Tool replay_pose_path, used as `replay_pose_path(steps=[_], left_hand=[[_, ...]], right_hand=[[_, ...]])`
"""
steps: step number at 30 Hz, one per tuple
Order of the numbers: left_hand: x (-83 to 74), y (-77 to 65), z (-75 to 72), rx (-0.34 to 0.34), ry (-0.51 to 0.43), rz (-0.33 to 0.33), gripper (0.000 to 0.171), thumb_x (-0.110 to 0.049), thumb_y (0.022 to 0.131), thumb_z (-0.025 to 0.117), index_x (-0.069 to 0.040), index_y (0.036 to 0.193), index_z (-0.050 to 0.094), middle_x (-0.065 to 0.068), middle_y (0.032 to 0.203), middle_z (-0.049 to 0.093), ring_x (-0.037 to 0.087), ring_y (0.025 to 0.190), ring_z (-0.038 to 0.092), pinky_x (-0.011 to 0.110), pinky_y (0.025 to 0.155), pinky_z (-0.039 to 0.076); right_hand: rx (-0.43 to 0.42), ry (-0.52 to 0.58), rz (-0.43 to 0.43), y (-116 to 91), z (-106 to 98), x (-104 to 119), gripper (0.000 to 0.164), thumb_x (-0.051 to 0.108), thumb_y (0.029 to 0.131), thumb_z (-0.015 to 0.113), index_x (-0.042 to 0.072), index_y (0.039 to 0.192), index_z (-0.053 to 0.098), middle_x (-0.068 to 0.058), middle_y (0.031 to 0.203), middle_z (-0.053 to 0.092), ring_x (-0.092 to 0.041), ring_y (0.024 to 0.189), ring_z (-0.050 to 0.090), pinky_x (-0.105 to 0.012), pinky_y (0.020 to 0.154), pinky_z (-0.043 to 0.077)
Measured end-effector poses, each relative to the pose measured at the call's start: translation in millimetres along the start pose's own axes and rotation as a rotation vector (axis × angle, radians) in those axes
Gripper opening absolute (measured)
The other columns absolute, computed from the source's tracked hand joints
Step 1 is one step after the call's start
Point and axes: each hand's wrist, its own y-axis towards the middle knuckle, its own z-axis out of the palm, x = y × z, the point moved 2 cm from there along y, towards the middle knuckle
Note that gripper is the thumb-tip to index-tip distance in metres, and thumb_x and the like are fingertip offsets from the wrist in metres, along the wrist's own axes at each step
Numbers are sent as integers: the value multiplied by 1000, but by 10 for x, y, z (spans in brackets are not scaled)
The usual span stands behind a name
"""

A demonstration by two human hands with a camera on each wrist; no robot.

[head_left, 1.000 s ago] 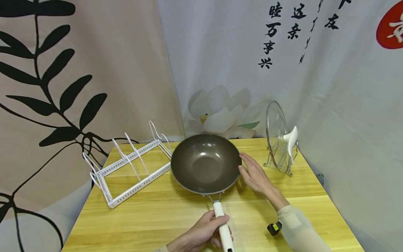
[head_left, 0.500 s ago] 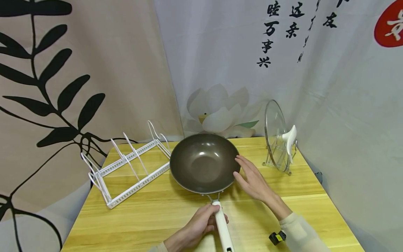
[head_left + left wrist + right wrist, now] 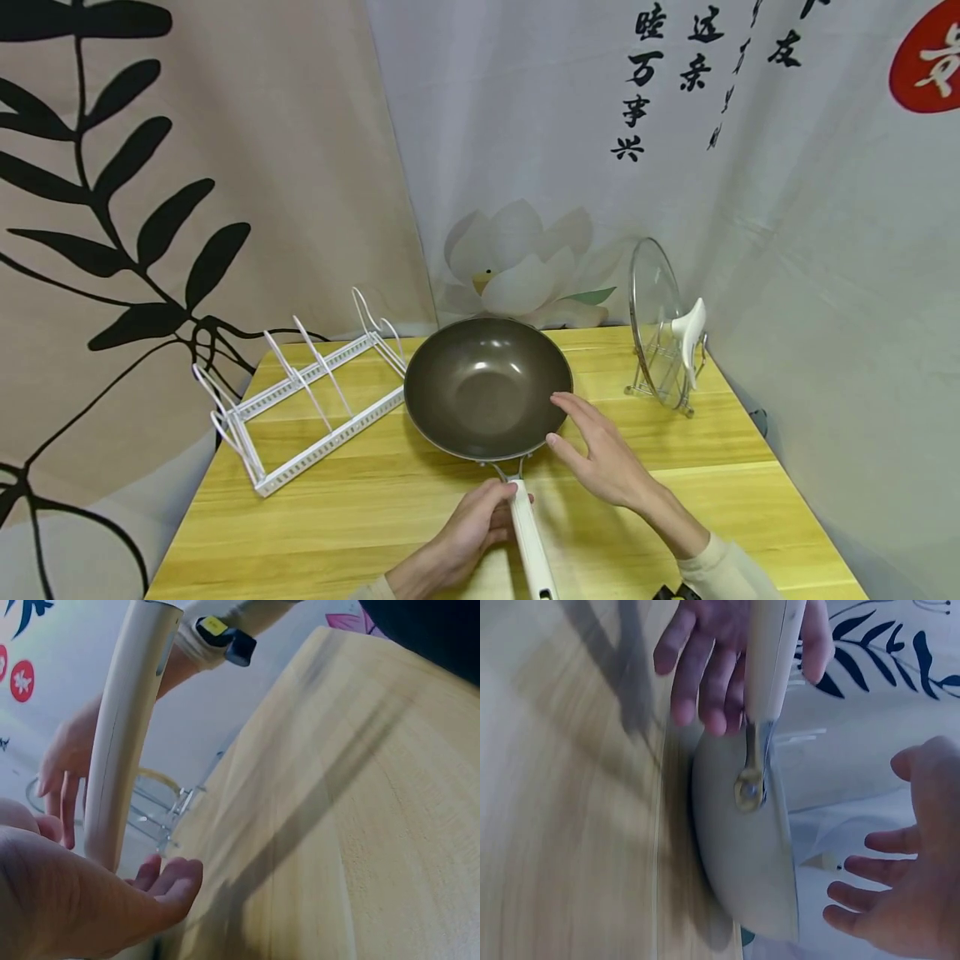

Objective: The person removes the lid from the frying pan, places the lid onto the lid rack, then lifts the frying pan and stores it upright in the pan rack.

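Observation:
A wok (image 3: 487,387) with a dark brown inside and pale outside sits upright on the wooden table (image 3: 360,542), its white handle (image 3: 531,542) pointing at me. My left hand (image 3: 461,533) is at the handle's pan end. Its thumb lies along one side, and the fingers extend loosely past the other side, uncurled in the right wrist view. My right hand (image 3: 611,467) hovers by the wok's right rim with fingers spread, holding nothing; a gap separates it from the wok in the right wrist view (image 3: 742,840).
A white adjustable rack (image 3: 330,435) with upright dividers lies left of the wok, close to its rim. At the back right, a glass lid (image 3: 651,325) with a white knob (image 3: 692,337) stands in a wire holder (image 3: 637,390). Printed curtains (image 3: 525,125) hang behind the table.
My right hand has drawn back from the wok's right rim toward me. The left hand has slid up the handle toward the wok, and its fingers have loosened. The wok has stayed put.

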Motion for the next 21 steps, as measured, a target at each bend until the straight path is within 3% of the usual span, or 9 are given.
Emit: replay_pose_path(steps=[5,9,17,21], left_hand=[[-30,-6,-6,-1,9,-9,40,-40,104,54,-3,120,53,16,128,64,17,104,69,38,95,58],[-33,1,-19,2,9,-27,42,-41,104,54,-3,123,54,16,130,64,17,105,69,38,95,58],[-24,16,-30,1,-2,-50,49,-43,104,53,-1,131,52,20,135,64,17,108,69,38,96,57],[-25,24,-23,-7,-8,-49,49,-42,103,54,-2,130,53,21,135,64,17,105,70,37,95,57]], right_hand=[[20,38,51,-113,-7,116,55,49,104,57,26,153,47,-5,158,51,-30,144,51,-63,114,43],[74,136,103,-192,2,185,51,48,104,57,22,148,53,0,148,59,-26,132,60,-59,107,50],[224,331,178,-314,66,259,42,42,105,57,12,134,63,-4,131,70,-24,121,68,-35,102,58],[289,372,209,-365,83,264,39,43,106,55,14,130,65,-6,130,71,-26,119,68,-28,96,58]])
